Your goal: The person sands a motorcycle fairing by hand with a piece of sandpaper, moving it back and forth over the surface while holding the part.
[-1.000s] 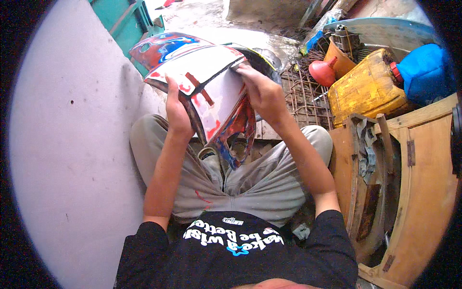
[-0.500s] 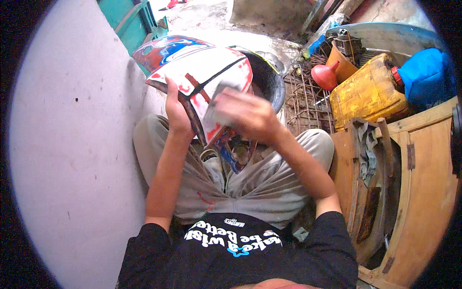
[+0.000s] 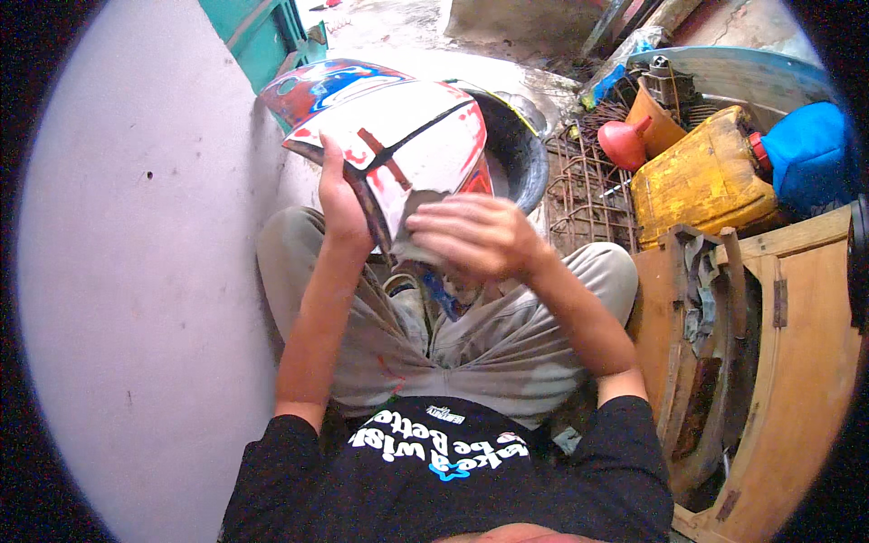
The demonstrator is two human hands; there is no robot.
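Note:
A curved painted panel point(image 3: 444, 136), white with red patches and a dark crack-like band, with blue-and-red swirls at its far end, is held above my crossed legs. My left hand point(image 3: 346, 204) grips its left edge, thumb pointing up. My right hand point(image 3: 475, 231) presses a grey sheet point(image 3: 422, 197), perhaps abrasive paper, onto the lower right part of the white face. Those fingers are bent over the sheet and partly blurred. Below them, a blue, red-streaked part of the panel hangs between my knees. Behind it sits a dark round tub point(image 3: 520, 158), partly hidden.
A white wall point(image 3: 127, 271) stands close on my left, a teal door point(image 3: 253, 27) beyond it. At right are a rusty grid point(image 3: 588, 199), yellow jerrycan point(image 3: 697, 167), blue container point(image 3: 806, 158), red funnel point(image 3: 625, 136) and wooden cabinet panels point(image 3: 787, 362).
My right hand has left the panel's upper right edge and come down onto its lower face with the grey sheet. The panel and my left hand have shifted slightly right.

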